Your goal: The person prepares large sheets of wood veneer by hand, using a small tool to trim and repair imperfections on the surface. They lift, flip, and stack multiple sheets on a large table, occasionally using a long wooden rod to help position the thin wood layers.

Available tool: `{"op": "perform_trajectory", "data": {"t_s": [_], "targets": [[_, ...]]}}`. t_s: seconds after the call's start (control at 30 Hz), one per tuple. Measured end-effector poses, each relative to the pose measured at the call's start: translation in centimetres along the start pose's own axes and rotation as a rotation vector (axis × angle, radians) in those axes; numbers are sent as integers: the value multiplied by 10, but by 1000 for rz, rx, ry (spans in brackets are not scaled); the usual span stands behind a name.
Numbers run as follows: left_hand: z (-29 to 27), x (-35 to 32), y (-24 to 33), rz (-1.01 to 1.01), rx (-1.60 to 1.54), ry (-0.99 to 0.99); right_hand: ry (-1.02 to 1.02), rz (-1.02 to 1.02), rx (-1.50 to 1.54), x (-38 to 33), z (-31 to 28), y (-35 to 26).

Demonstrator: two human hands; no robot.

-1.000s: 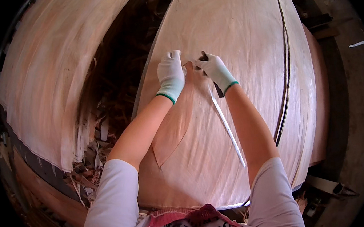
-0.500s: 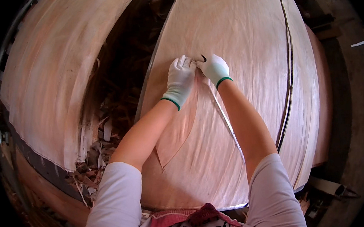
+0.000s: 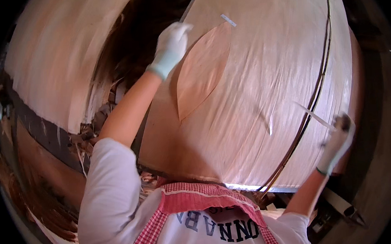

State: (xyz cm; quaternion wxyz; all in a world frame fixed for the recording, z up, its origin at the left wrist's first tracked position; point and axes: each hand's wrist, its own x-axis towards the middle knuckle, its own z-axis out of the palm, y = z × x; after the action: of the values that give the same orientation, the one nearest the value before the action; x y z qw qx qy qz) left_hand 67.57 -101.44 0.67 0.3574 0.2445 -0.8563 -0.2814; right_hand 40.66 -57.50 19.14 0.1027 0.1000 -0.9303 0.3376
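While a large pale veneer sheet (image 3: 257, 95) is spread across the middle of the view, both gloved hands are seen at its opposite edges. The left hand (image 3: 170, 46) is laid at the sheet's upper left edge, beside the top of a leaf-shaped patch (image 3: 201, 71) of darker veneer that is set into the sheet; its fingers are curled loosely against the edge, though whether anything is pinched between them cannot be told. A short strip of pale tape (image 3: 228, 20) is stuck on the sheet just above the patch's upper tip. The right hand (image 3: 338, 141) is held out past the sheet's right edge, where a dark seam runs down the curve, and its fingers are clenched around a thin pale sliver (image 3: 315, 116) (a narrow offcut of veneer, by its look) whose free end is pointed back over the sheet. A second veneer sheet (image 3: 64, 67) is seen well to the left of the first, with a dark gap and torn wood scraps (image 3: 92, 133) lying between them. A red checked apron (image 3: 201, 198) is worn below the sheet's near edge
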Motion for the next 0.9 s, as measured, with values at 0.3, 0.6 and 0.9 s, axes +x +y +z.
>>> {"op": "perform_trajectory", "data": {"t_s": [0.3,0.6,0.9], "targets": [[-57,-205,100,-160,263,-62,-827,-195,320,-124,-5,-62],[-56,-222,102,-190,229,89,-1271,-57,345,-235,110,-76],[-68,-244,135,-201,398,-117,-1290,-70,320,-263,165,-91]]}}
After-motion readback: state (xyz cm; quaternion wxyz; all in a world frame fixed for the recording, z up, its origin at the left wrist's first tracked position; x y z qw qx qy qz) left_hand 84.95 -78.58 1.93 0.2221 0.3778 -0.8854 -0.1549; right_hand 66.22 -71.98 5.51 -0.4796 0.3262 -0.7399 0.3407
